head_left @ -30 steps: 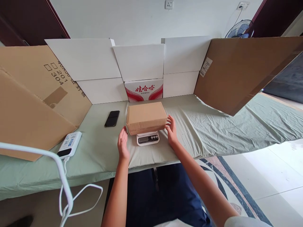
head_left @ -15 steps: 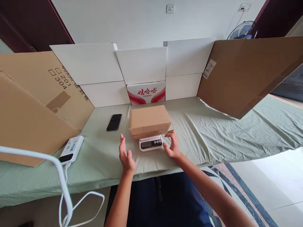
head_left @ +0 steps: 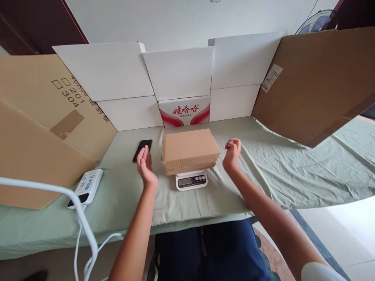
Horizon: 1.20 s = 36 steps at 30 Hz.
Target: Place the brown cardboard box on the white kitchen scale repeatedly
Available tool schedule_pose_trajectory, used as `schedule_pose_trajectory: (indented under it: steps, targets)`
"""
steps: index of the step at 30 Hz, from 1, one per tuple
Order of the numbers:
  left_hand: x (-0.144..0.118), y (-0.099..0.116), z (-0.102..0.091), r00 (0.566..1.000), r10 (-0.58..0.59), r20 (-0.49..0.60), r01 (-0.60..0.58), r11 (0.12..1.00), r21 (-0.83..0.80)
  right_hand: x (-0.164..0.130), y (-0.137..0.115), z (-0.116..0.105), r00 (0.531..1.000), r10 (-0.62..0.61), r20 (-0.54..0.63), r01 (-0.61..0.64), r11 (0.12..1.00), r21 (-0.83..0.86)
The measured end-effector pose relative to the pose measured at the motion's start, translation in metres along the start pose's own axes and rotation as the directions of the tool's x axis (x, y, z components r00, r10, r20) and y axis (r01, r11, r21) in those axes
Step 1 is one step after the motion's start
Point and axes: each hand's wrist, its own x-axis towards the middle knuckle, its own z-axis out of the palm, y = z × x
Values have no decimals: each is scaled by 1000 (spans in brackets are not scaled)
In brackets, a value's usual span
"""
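One box (head_left: 190, 146), between left fingers (head_left: 143, 153) and right fingers (head_left: 233, 143), touching neither

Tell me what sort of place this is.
Likely a room, perhaps at home, used as a makeshift workspace: a pale green cloth-covered surface, flat white cardboard panels standing along its back, and a round, blue-bladed, wire-caged fan beyond.

Two hands (head_left: 145, 168) (head_left: 232, 155), one small box (head_left: 190, 146), one scale (head_left: 191, 182), one phone (head_left: 141, 144), one fan (head_left: 318, 24)
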Motion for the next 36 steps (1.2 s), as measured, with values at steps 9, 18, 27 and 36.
schedule_pose_trajectory:
  steps: [9, 18, 27, 36]
  targets:
    - [-59, -7, -14, 986, -143, 82, 146, 989, -26, -36, 0, -5, 953, 95, 289, -133, 984, 116]
    - [-8, -8, 41, 964, -79, 254, 90, 995, -32, -20, -14, 40, 929, -32, 369, 19, 999, 40]
    - [45, -91, 53, 958, -193, 212, 191, 981, 32, 13, 59, 77, 887, -11, 461, -1, 1000, 27]
    - [53, -111, 52, 941, -287, 178, 286, 958, 29, 14, 60, 75, 864, 153, 480, -134, 988, -74]
